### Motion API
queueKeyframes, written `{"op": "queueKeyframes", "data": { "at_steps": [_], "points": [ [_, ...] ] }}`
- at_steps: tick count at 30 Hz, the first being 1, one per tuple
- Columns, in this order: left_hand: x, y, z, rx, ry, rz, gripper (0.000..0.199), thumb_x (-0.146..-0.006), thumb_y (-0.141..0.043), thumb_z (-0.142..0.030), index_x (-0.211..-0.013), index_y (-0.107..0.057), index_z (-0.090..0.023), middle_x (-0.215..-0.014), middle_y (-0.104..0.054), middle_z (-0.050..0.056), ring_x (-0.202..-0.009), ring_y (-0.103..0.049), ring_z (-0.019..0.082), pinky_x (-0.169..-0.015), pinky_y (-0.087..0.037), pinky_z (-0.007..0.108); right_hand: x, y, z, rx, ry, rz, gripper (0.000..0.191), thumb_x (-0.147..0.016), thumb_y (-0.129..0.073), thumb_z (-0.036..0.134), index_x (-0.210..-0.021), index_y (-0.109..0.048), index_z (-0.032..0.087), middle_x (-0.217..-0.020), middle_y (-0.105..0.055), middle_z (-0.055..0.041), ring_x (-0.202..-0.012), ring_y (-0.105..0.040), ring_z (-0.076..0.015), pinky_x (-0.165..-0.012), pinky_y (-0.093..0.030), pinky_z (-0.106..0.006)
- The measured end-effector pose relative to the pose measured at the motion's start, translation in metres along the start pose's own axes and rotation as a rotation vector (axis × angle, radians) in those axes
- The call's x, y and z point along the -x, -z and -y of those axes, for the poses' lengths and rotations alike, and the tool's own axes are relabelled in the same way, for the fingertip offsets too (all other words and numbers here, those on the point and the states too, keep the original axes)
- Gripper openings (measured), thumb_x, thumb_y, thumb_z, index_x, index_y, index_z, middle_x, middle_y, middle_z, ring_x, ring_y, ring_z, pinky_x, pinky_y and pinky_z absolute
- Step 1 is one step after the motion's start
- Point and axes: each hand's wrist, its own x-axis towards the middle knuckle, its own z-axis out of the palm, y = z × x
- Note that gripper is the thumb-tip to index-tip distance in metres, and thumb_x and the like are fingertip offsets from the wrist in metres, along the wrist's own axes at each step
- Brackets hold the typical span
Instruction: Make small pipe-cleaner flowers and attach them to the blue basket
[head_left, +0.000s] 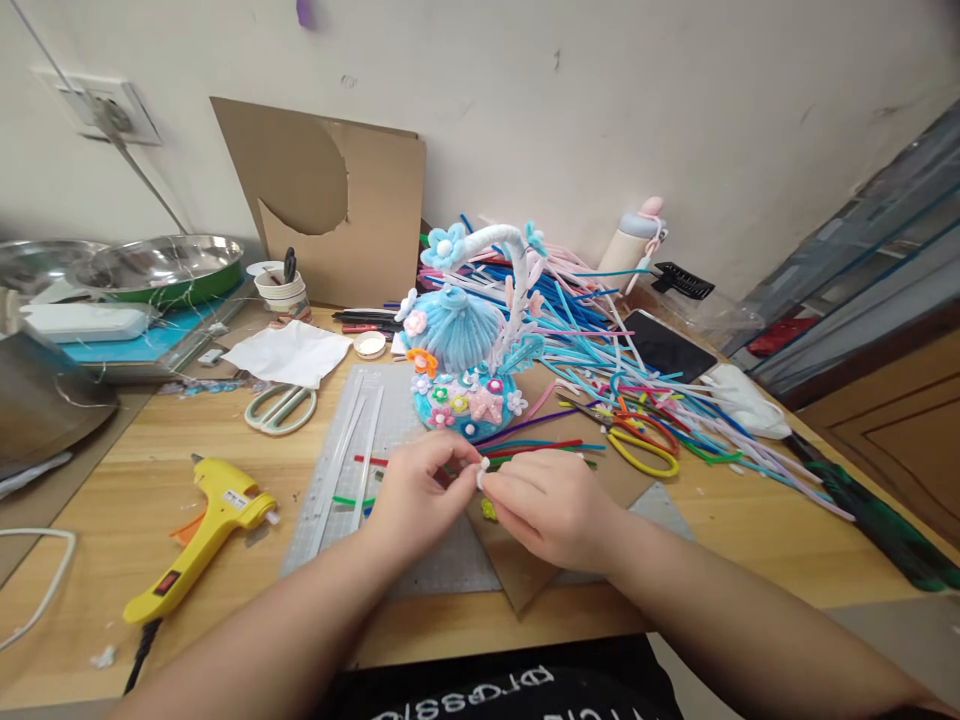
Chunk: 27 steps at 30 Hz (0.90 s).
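Observation:
My left hand (427,485) and my right hand (551,500) meet over the mat, fingertips pinched on a small white pipe-cleaner piece (482,472) between them. Just beyond stands a blue fuzzy basket (457,330) with a white curved handle, covered in small coloured flowers and a pink star. Below the fingertips, a small yellow pipe-cleaner flower (489,510) lies on a piece of brown cardboard (517,570). Red, green and blue pipe-cleaner lengths (555,446) lie around my hands, partly hidden by them.
A yellow glue gun (221,530) lies at left, near green-handled scissors (281,408). Yellow-handled scissors (643,452) rest at right beside a heap of pipe cleaners (592,320). Clear glue sticks (367,450) lie on the grey cutting mat (315,520). Cut cardboard (382,220) leans against the wall.

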Motion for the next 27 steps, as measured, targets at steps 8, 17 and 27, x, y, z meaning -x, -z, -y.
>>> {"op": "queueKeyframes", "data": {
  "at_steps": [8, 17, 27],
  "points": [
    [0.001, 0.002, -0.003, 0.223, 0.036, 0.155, 0.009, -0.080, -0.060, -0.018, -0.074, -0.064, -0.015, -0.069, -0.062, 0.002, -0.064, -0.058, 0.013, -0.061, -0.045, 0.025, -0.002, -0.005, -0.005, -0.427, -0.462, -0.131, 0.012, -0.089, -0.054, 0.015, -0.089, -0.065, 0.020, -0.080, -0.070, 0.0001, -0.070, -0.064, -0.0118, -0.064, -0.047, -0.021],
    [-0.002, 0.000, -0.009, 0.623, 0.313, 0.033, 0.015, -0.073, -0.070, -0.023, -0.069, -0.060, -0.013, -0.057, -0.060, -0.002, -0.050, -0.058, 0.008, -0.051, -0.046, 0.018, -0.003, 0.003, 0.000, -0.044, -0.267, 0.072, 0.021, -0.089, -0.045, 0.014, -0.082, -0.065, 0.016, -0.061, -0.058, -0.0008, -0.056, -0.053, -0.0132, -0.055, -0.033, -0.026],
    [-0.004, -0.001, -0.009, 0.557, 0.341, -0.061, 0.013, -0.072, -0.069, -0.023, -0.070, -0.060, -0.013, -0.054, -0.060, -0.003, -0.050, -0.056, 0.007, -0.050, -0.045, 0.017, -0.002, -0.001, 0.005, 0.096, -0.101, 0.099, 0.023, -0.089, -0.043, 0.014, -0.078, -0.063, 0.014, -0.062, -0.059, -0.0025, -0.058, -0.053, -0.0150, -0.054, -0.030, -0.029]
  ]
}}
